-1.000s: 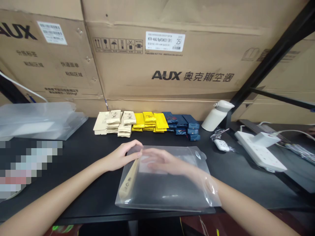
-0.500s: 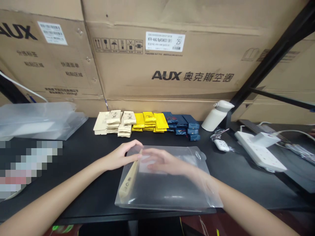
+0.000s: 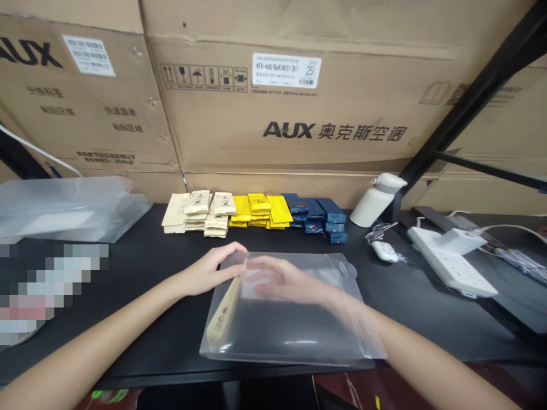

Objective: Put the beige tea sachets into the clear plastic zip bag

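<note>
A clear plastic zip bag [image 3: 294, 330] lies flat on the black table [image 3: 149, 319] in front of me. My left hand [image 3: 213, 270] rests on the bag's far left corner, fingers curled over its edge. My right hand [image 3: 286, 280] is inside the bag, fingers stretched flat toward the far left. A beige packet [image 3: 224, 316] stands on edge along the bag's left inner side, just left of my right hand. Behind the bag lie rows of beige packets [image 3: 199, 212], yellow packets [image 3: 260, 210] and blue packets [image 3: 318, 219].
A stack of clear bags [image 3: 64, 208] sits at the far left. At the right are a white bottle [image 3: 376, 199], keys with a remote [image 3: 384, 247] and a white power strip [image 3: 450, 259]. Large cardboard boxes [image 3: 299, 114] wall off the back. A black frame [image 3: 470, 97] slants at right.
Almost nothing has moved; the beige packet inside the bag has tipped slightly more upright along the left side, and the bag's near right corner has shifted a little.
</note>
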Motion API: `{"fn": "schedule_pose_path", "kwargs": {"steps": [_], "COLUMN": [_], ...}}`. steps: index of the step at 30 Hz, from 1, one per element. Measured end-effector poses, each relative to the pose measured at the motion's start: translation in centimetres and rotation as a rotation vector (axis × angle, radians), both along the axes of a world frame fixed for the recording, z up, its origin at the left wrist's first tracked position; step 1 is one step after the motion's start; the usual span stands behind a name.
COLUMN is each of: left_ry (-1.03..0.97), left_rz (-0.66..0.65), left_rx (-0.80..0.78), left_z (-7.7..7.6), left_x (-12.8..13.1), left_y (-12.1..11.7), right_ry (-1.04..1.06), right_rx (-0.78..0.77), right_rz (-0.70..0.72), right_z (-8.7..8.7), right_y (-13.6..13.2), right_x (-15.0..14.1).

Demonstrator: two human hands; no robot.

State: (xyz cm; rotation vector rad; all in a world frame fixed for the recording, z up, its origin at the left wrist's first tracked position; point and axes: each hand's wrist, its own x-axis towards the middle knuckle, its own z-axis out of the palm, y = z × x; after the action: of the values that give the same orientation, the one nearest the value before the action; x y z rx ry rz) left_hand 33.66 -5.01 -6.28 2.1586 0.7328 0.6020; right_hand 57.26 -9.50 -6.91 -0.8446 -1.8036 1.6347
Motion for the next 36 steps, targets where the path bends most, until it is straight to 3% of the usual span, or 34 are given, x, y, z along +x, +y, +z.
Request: {"fn": "schedule_pose_path", "kwargs": {"steps": [16, 23, 36], "left_ry": [-0.01, 0.026, -0.017], "left_rz": [0.001, 0.01, -0.008], "left_rx": [-0.002, -0.012, -0.025], "left_z": [-0.2, 0.02, -0.04], "left_x": [0.07, 0.03, 0.01], "left_y": [0.12, 0.06, 0.13], "right_ry": [-0.034, 0.031, 0.036], "right_rx": [0.017, -0.081, -0.125], "right_rz": [0.009, 0.01, -0.047], "right_z": [-0.28, -0.77, 0.11], "right_y": [0.37, 0.42, -0.02], "right_x": [0.14, 0.3, 0.06]}}
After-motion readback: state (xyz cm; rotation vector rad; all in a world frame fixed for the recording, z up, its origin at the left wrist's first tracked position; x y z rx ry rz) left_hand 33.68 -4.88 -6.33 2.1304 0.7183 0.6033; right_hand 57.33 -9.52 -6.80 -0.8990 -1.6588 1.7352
